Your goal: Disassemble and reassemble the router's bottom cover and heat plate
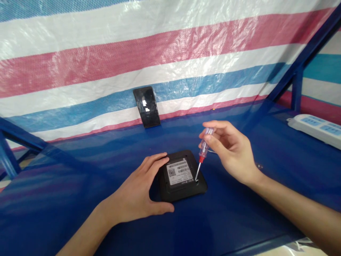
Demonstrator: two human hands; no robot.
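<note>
A flat black square electronic device [173, 195] lies on the blue table, its white label [179, 170] with a QR code and barcodes facing up. My left hand [135, 192] steadies it from the left, fingers at the far edge and thumb by the near edge. In my right hand [236, 153] is a screwdriver [203, 149] with a clear purplish handle and a red collar, pinched between thumb and fingers. The screwdriver slants down, and its tip meets the device near the label's right front corner, where a small shiny spot shows.
A curved glossy black panel [147, 106] leans against the striped plastic sheet [170, 46] behind the blue table [80, 170]. At right lies a white power strip [317, 128]. Small shiny bits [259, 166] lie beside my right wrist. Blue metal struts [298, 71] rise at the sides.
</note>
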